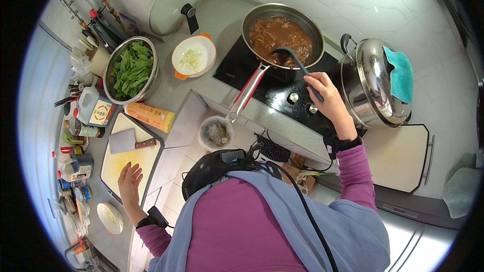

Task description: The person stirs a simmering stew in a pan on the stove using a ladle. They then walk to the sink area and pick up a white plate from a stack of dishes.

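Note:
My right hand [324, 92] is closed around the handle of a dark spatula or ladle [301, 65]. Its head dips into brown, saucy food [280, 35] in a frying pan [319, 45], so its exact shape is hidden. The pan sits on a black stovetop [282, 90], its red and silver handle pointing toward me. Over the left counter hovers my left hand [130, 179], fingers apart and holding nothing. Nearest to it are a cream cutting board [117, 163] and a cleaver [123, 141] lying on that board.
Leafy greens fill a metal bowl [155, 73]. Beside it stands an orange-handled white dish [210, 53] with chopped pieces. A glass lid [171, 2] leans on the wall. Right of the stove are a large steel pot [370, 85] and another board [396, 156]. Bottles [83, 166] crowd the left.

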A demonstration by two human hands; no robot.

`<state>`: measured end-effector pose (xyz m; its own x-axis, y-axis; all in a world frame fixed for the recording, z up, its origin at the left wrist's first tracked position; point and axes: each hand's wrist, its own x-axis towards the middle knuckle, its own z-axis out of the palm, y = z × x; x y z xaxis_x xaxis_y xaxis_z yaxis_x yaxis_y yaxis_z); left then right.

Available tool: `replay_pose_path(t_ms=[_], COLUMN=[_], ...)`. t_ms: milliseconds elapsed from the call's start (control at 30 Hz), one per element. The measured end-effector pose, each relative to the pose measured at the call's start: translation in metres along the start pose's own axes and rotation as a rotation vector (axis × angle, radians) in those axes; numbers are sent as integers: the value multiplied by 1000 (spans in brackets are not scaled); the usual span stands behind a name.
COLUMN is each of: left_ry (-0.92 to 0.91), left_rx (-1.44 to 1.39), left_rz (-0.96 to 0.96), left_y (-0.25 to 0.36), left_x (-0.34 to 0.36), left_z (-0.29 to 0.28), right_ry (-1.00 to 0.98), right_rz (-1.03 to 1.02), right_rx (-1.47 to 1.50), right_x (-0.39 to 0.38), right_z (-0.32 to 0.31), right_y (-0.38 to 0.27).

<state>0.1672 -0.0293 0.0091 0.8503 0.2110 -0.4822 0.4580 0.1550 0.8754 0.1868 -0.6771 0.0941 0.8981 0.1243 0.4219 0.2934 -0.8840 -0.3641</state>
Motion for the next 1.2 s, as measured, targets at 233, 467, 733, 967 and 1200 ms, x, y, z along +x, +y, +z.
replay_pose_path(t_ms=[233,467,733,967,1200], left_ry=[12,30,-206,-700,-984], left_rx=[-27,-32,284,502,780], left_rz=[3,0,36,97,176], left_y=[-7,-8,25,40,22], left_x=[-7,-13,6,29,31], left_z=[-7,-6,60,169,272], right_ry=[259,304,287,231,42], right_rz=[60,77,85,35,-26], right_rx=[-81,-105,-71,-69,-14], right_x=[3,-5,-14,-7,-8], right_z=[2,3,7,18,30], right_y=[6,6,8,32,47])
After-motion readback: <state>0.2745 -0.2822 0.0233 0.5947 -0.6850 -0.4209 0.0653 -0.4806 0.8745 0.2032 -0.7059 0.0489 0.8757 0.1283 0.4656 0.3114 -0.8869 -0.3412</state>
